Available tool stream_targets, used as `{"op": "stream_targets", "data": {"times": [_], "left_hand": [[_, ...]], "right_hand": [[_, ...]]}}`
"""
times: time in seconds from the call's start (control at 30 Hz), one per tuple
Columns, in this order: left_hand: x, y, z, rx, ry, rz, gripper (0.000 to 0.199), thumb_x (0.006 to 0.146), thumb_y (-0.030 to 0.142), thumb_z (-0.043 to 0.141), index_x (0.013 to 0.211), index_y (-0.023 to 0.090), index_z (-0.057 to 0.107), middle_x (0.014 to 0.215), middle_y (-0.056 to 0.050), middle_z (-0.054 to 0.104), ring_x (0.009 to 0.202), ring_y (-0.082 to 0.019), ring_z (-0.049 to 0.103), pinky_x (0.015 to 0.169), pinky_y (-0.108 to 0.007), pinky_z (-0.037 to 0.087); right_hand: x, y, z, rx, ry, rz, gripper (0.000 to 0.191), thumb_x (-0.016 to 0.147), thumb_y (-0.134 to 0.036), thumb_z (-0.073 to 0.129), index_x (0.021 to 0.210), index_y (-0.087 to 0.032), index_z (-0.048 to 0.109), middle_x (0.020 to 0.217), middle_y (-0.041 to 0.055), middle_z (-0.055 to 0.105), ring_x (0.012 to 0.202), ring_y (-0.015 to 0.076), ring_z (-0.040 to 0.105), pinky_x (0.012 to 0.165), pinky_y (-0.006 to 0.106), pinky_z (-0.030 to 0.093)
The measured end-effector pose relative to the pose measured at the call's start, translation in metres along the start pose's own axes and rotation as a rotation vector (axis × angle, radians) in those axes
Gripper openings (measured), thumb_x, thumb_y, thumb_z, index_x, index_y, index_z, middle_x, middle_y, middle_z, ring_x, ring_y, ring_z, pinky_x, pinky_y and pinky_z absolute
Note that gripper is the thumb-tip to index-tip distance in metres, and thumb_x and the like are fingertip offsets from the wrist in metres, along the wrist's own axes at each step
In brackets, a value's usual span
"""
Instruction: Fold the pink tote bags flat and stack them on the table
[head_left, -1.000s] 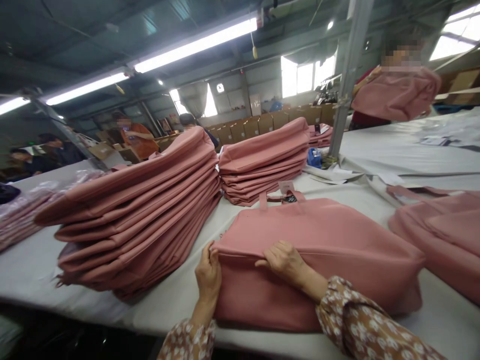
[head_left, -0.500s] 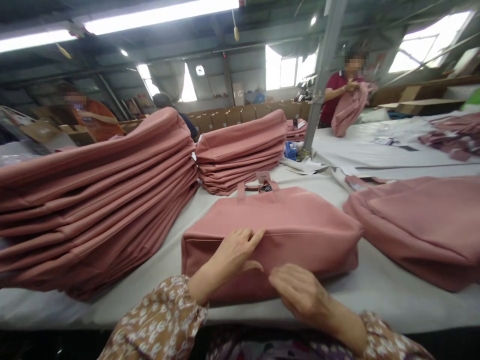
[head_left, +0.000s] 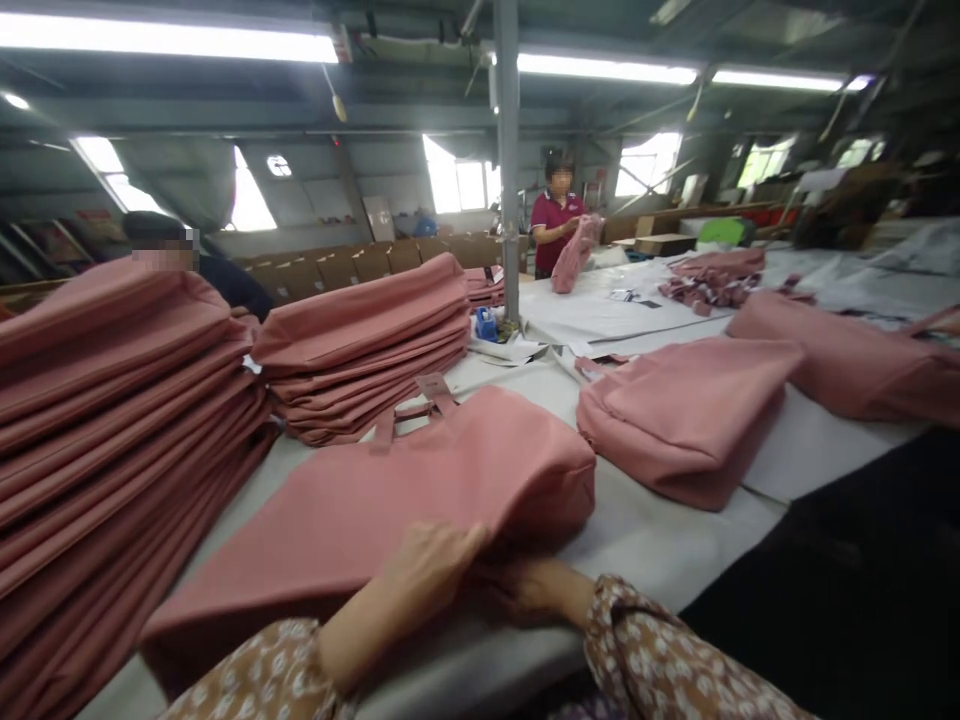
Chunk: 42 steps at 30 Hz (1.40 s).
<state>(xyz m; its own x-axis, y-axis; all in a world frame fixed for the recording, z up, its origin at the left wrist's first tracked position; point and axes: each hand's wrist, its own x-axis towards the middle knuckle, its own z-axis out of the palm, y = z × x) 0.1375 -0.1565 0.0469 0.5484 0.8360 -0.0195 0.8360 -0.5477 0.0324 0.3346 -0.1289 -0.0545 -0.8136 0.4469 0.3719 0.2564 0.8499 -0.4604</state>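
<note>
A pink bag (head_left: 390, 490) with short handles and a tag lies on its side on the pale-covered table in front of me. My left hand (head_left: 435, 565) is closed on the bag's near edge, right of its middle, with the fingers bent over the fabric. Low against the same side, my right hand (head_left: 536, 585) reaches in at the bag's shaded underside. Its fingers are hidden in shadow and behind the left hand, so their grip does not show.
Tall stacks of folded pink bags stand at left (head_left: 112, 430) and behind (head_left: 367, 340). More pink bags (head_left: 682, 420) lie at right. A metal post (head_left: 508, 180) rises beyond, near a blue tape dispenser (head_left: 486, 324). A co-worker (head_left: 556, 225) handles pink fabric; another person is behind the left stack.
The view has swung right. My left hand has gone from resting on the bag's upper seam to gripping its near edge, and my right hand has slipped in under the bag's side.
</note>
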Motion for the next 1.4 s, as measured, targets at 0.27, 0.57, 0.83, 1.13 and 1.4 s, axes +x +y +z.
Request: {"op": "stream_targets", "data": {"times": [0.27,0.57,0.83,1.13,1.4], "left_hand": [[0.008,-0.035,0.009,0.031,0.056,-0.261,0.023,0.093,0.016,0.041,0.112,0.021,0.054,0.102,-0.009,0.071,0.093,-0.030,0.068,0.074,-0.036,0.047],[0.085,0.018,-0.025,-0.025,0.151,-0.081,0.078,0.079,0.041,0.072,0.142,0.015,0.034,0.128,-0.016,0.056,0.115,-0.032,0.055,0.094,-0.041,0.046],[0.129,0.032,-0.031,0.055,0.139,-0.124,0.019,0.086,0.033,0.064,0.100,0.022,0.057,0.093,-0.004,0.071,0.086,-0.026,0.068,0.066,-0.031,0.045],[0.110,0.041,-0.021,0.008,0.079,-0.081,0.007,0.091,0.022,0.053,0.093,0.021,0.059,0.092,-0.005,0.072,0.087,-0.026,0.069,0.067,-0.032,0.045],[0.026,-0.015,-0.040,-0.097,0.010,-0.276,0.081,0.072,0.048,0.079,0.140,0.024,0.042,0.125,-0.012,0.066,0.111,-0.036,0.063,0.088,-0.044,0.052]], "right_hand": [[-0.047,0.044,-0.016,0.112,0.660,0.332,0.024,0.095,-0.039,0.055,0.107,-0.021,0.063,0.096,0.0083,0.068,0.090,0.0230,0.064,0.085,0.038,0.053],[-0.069,0.105,-0.064,0.601,0.654,0.673,0.075,0.062,-0.034,0.083,0.130,-0.020,0.054,0.125,0.0091,0.064,0.113,0.0302,0.060,0.100,0.047,0.050],[-0.068,0.068,-0.072,0.805,0.683,0.640,0.087,0.065,-0.034,0.083,0.140,-0.021,0.041,0.127,0.0097,0.063,0.113,0.0303,0.060,0.096,0.045,0.051],[-0.066,0.053,-0.038,0.295,0.665,1.051,0.053,0.067,-0.036,0.069,0.115,-0.020,0.051,0.081,0.0036,0.069,0.076,0.0284,0.066,0.068,0.036,0.048],[-0.088,0.068,-0.039,0.194,0.496,0.977,0.067,0.077,-0.050,0.061,0.133,-0.017,0.042,0.098,0.0106,0.071,0.095,0.0336,0.067,0.081,0.043,0.051]]}}
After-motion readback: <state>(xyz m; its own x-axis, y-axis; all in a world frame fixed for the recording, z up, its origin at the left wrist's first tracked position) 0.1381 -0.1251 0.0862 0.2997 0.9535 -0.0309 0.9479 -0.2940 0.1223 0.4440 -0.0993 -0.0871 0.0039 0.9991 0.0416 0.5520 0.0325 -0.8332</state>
